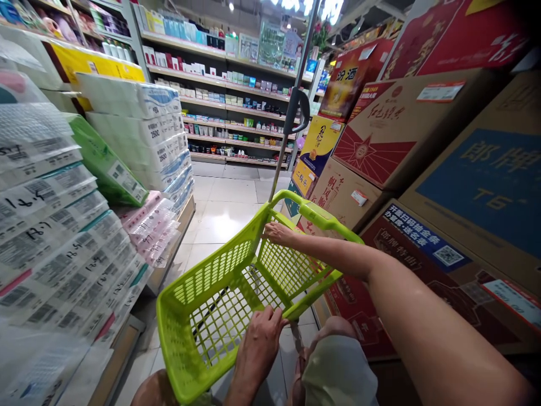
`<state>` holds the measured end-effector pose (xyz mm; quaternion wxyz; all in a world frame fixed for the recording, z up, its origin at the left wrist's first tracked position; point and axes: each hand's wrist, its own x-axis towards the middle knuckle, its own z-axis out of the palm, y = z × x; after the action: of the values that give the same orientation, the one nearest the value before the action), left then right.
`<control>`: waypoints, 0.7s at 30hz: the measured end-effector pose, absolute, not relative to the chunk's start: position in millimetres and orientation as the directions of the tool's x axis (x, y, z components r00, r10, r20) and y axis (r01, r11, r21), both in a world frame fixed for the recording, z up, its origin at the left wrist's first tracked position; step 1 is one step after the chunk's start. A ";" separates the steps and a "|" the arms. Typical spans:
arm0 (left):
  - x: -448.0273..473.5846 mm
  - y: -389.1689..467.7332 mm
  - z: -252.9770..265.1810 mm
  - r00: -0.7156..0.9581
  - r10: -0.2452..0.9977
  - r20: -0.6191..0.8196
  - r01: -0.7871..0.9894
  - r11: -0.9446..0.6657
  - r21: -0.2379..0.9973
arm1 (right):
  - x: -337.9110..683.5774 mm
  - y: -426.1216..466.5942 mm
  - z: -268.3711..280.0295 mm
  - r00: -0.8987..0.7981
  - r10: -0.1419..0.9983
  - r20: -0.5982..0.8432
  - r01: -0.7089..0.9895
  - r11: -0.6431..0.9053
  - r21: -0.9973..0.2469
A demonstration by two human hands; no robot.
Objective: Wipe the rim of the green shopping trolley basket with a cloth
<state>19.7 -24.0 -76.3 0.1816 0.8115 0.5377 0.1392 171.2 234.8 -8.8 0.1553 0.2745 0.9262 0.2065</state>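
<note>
A lime-green plastic shopping cart [220, 265] stands tilted in front of me, its slotted walls and grid bottom showing floor tiles through them. Over the near rim, my left hand [260, 341] is closed with its fingers curled around the edge. My right arm reaches across the cart, and my right hand [278, 233] is closed on the far side rim, close to the cart's handle [316, 214]. A tall metal pole [279, 163] with a dark grey grip [292, 113] rises behind the far rim; whether it joins the cart I cannot tell.
Stacked tissue packs [54, 237] line the left side on a low wooden platform [169, 242]. Piled cardboard liquor boxes [372, 135] crowd the right. Tiled floor [220, 208] runs ahead to shelves [224, 107] of small packaged goods. My knees are just below the cart.
</note>
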 end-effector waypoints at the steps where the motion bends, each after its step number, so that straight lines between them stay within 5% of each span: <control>1: 19.6 -23.5 -76.2 0.385 0.922 0.028 0.823 -0.357 0.443 | 174.8 237.1 -3.7 -0.792 0.579 -0.194 0.444 0.764 0.469; 5: 19.6 -23.9 -75.0 0.400 0.916 0.011 0.820 -0.363 0.442 | 208.4 215.6 0.7 -0.779 0.572 -0.257 0.431 0.786 0.443; 14: 21.7 -29.8 -74.2 0.442 0.894 0.067 0.798 -0.426 0.427 | 256.8 151.9 -2.6 -0.686 0.526 -0.503 0.511 0.840 0.181; 19: 27.2 -32.3 -77.1 0.443 0.888 0.127 0.804 -0.455 0.382 | 252.3 194.7 60.9 -0.782 0.622 -0.030 0.601 0.767 0.227; 21: 29.1 -31.9 -77.3 0.439 0.886 0.151 0.812 -0.463 0.354 | 253.5 209.9 67.6 -0.735 0.678 0.023 0.671 0.722 0.167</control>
<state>29.1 -31.9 -77.3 0.1152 0.8404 0.5052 0.1591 253.5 209.9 67.6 0.0200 0.3635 0.9278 0.0822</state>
